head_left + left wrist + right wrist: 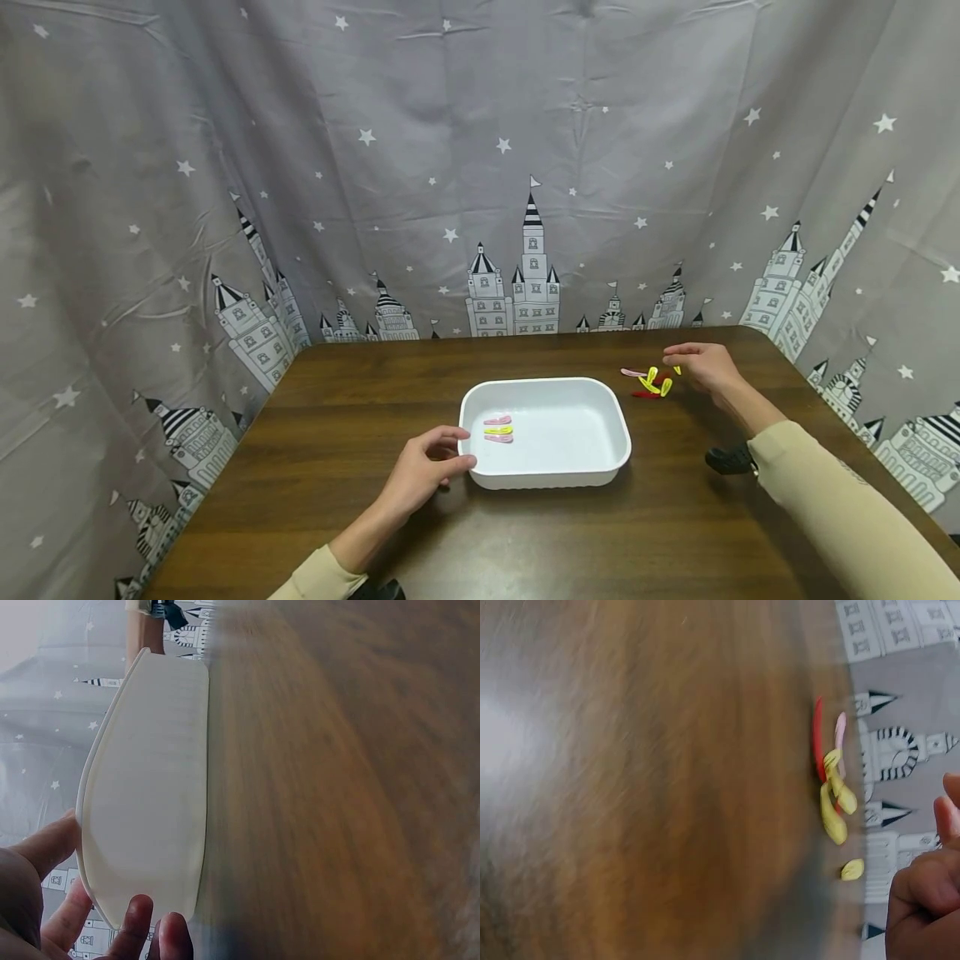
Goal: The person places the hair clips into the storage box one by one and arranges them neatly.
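Observation:
A white tray (555, 479) stands on the table. My left hand (422, 468) holds its left rim near the front corner, with thumb and fingers about the edge; in the left wrist view, fingertips (135, 919) touch the outer wall. Inside, at the tray's left, two pink hair clips (498, 438) lie with a yellow hair clip (498, 431) between them. My right hand (705, 365) hovers by a loose pile of yellow (666, 387), red (818, 739) and pink hair clips (633, 372). A single yellow clip (853, 870) lies apart. Nothing shows in the right fingers.
The brown wooden table (360, 400) reaches back to a grey curtain (420, 167) printed with castles and stars. The clip pile lies right of the tray, close to the table's back edge. A dark band (729, 460) sits at my right wrist.

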Tool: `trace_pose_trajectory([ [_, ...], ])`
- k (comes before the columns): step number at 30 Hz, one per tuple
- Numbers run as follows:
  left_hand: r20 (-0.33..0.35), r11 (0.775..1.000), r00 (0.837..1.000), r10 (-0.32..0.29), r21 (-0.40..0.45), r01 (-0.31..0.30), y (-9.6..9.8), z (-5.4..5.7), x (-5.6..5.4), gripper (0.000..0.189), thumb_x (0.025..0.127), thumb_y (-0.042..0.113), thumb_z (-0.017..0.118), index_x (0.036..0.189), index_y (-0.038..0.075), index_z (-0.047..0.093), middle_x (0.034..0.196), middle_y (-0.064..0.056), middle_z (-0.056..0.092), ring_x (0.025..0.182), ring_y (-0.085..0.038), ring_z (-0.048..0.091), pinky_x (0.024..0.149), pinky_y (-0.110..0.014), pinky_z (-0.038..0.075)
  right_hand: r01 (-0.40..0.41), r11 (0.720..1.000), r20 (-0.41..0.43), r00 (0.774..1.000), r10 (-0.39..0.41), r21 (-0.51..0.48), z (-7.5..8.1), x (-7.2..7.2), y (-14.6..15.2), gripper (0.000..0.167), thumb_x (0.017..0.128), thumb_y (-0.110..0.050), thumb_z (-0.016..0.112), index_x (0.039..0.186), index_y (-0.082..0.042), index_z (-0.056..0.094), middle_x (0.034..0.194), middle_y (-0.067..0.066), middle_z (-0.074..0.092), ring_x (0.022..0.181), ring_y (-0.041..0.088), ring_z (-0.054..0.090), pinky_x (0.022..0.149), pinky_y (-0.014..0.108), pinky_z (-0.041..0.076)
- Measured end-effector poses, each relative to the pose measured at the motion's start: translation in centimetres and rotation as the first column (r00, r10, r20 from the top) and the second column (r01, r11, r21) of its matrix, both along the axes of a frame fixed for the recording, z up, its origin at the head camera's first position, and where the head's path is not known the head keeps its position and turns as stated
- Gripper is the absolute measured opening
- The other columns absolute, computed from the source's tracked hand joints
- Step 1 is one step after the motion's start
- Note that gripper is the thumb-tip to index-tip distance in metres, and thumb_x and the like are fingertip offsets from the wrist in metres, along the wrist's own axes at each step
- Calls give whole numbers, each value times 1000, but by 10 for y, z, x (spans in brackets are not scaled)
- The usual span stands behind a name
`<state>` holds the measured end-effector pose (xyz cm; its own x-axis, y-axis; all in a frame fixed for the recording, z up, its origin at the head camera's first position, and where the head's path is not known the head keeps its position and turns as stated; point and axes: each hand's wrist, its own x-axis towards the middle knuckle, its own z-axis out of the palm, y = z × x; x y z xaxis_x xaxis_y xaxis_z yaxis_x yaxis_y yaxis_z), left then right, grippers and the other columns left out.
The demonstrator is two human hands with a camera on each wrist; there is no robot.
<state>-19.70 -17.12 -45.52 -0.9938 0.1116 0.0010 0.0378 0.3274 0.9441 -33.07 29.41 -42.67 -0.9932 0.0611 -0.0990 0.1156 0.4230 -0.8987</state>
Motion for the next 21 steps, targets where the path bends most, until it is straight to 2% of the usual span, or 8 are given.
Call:
trace_pose_trajectory([
  [7, 3, 1000, 1000, -2, 6, 2, 0, 0, 0, 39, 82, 18, 84, 117, 7, 70, 107, -17, 69, 87, -20, 62, 59, -30, 53, -27, 999, 10, 1000, 28, -26, -20, 0, 13, 50, 96, -23, 68, 134, 8, 56, 66, -11, 54, 42, 8, 32, 42, 26, 32],
  [13, 10, 1000, 1000, 2, 7, -3, 0, -1, 1, 38, 82, 16, 83, 117, 6, 70, 107, -17, 69, 86, -19, 62, 59, -30, 53, -56, 997, 19, 998, 57, -59, -34, -3, 23, 52, 94, -21, 70, 133, 10, 56, 54, -12, 37, 43, 7, 31, 42, 24, 32],
  [16, 9, 1000, 1000, 3, 8, -3, 0, -1, 1, 38, 82, 16, 83, 117, 6, 70, 107, -17, 69, 87, -19, 62, 59, -29, 53, -79, 993, 34, 996, 83, -84, -38, -6, 28, 52, 94, -19, 70, 135, 9, 54, 52, -13, 33, 43, 6, 29, 42, 24, 31],
  [21, 2, 1000, 1000, -1, 2, 1, 0, 0, 0, 39, 82, 17, 84, 117, 7, 70, 107, -16, 69, 87, -20, 62, 60, -31, 53, -122, 992, 52, 991, 124, -40, -41, -11, 33, 49, 94, -18, 69, 134, 6, 57, 55, -12, 36, 45, 7, 31, 43, 23, 32],
])
